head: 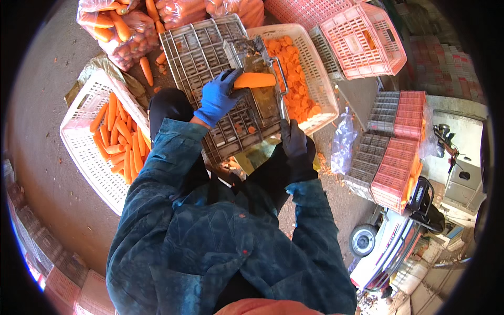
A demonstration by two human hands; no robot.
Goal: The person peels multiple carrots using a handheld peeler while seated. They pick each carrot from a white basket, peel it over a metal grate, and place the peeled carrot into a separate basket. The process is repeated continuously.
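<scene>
My left hand (220, 94), in a blue glove with dark fingers, holds a thick peeled carrot (255, 80) across a small worn cutting board (267, 105). Level with the board's near right corner, my right hand (293, 138) in a dark glove grips the handle of a metal cutting blade (283, 108). That blade runs along the board's right edge, just beyond the carrot's end. Under the board lies an overturned grey plastic crate (197, 55). Round carrot slices (293, 75) fill much of a pale basket (332, 100) right beside the blade.
Whole peeled carrots (122, 138) lie in a white basket (82, 130) to my left. Plastic bags of carrots (134, 37) stand ahead. Stacked pink and grey crates (393, 165), a clear plastic bag (344, 143) and a parked motorbike (378, 252) are on the right.
</scene>
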